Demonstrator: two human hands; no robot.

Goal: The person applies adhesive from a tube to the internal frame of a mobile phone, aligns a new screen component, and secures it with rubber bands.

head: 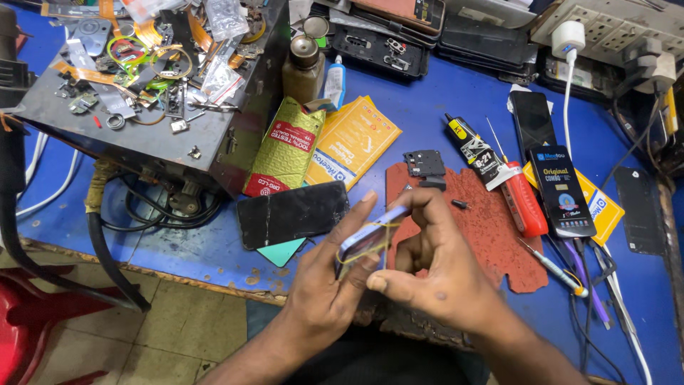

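You hold a smartphone (367, 239) edge-on between both hands, low in the middle of the view, with a yellow rubber band (362, 251) looped around its body. Your left hand (324, 281) is closed on the phone from 8 o'clock, fingers along its near face and the fingertip reaching up past the top edge. Your right hand (434, 267) is closed on it from 4 o'clock, thumb pressing at the lower end and the curled fingers over the upper edge.

Just beyond the phone, at 12 o'clock, lies a red-brown work mat (491, 235) on the blue surface (442, 114); a small dark phone part (425, 163) sits at the mat's far edge. At 10 o'clock from the phone, close by, a black screen panel (288, 212) lies flat, with a green and red foil packet (285, 150) and a yellow packet (353, 139) behind it. At 2 o'clock a red-handled screwdriver (519, 196) lies beside a black glue tube (474, 153), and a dark boxed package (563, 191) sits further right. At 3 o'clock a thin screwdriver (554, 265) rests off the mat's edge. Far at 10 o'clock a grey metal box (142, 139) carries a heap of small parts.
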